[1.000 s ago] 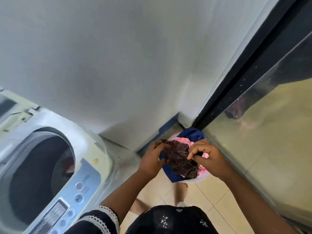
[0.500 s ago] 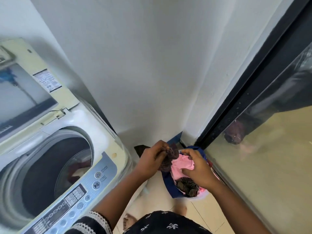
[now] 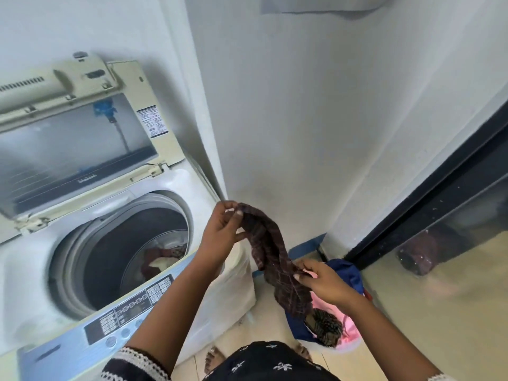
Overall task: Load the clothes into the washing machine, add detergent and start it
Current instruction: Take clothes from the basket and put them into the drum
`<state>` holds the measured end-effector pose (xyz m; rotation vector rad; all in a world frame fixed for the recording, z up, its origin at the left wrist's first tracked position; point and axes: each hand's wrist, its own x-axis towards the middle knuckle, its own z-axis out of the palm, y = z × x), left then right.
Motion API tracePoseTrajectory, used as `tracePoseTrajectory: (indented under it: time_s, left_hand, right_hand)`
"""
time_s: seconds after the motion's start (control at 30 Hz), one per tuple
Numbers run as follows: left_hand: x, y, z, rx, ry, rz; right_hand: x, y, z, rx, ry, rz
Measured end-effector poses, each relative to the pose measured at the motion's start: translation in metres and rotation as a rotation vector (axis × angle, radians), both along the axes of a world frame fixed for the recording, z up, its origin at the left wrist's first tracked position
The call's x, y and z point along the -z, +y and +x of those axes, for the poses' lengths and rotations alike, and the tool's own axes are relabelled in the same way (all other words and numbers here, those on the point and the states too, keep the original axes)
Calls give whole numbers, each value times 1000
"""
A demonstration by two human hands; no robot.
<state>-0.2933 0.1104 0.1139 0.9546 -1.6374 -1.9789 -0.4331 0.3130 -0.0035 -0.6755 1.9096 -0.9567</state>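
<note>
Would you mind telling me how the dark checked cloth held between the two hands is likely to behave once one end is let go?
The checked cloth sags and twists between the left hand and right hand, so it is probably floppy and would dangle. Fingertip pinches hold it, suggesting it is light. It seems unlikely to slip.

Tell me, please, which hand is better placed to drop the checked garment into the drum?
Probably the left hand: it pinches the dark checked garment by its top end beside the open drum, while the right hand holds it above the basket.
</note>
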Motion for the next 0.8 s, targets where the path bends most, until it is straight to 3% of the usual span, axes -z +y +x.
tracePoseTrajectory:
  time_s: [0.1,0.2,0.27,0.4,0.5,0.6,0.67,0.73,0.8]
  left_hand:
    - [18,-1,19,83,-186,-17]
    - [29,11,33,222,-306,-164]
    - [37,20,35,342,-318,-191]
    - [46,37,32,546,-272,-219]
    - [38,44,23,393,-148,-104]
    - [35,37,20,211,-136,-171]
    - [31,32,20,114,-82,-115]
    - [27,28,20,51,-23,-40]
    - [22,25,20,18,30,-15]
  right_hand:
    - [-23,-5,4,-3,-123,-26]
    - [-60,-13,8,4,-127,-146]
    - [-87,-19,10,21,-211,-252]
    - [-128,-26,13,117,-571,-490]
    - [-137,-27,9,170,-584,-532]
    - [-133,-21,0,244,-288,-417]
    - [-123,-12,-9,179,-116,-271]
    - [-115,-5,-11,53,-131,-114]
    - [-110,-7,-4,103,-316,-105]
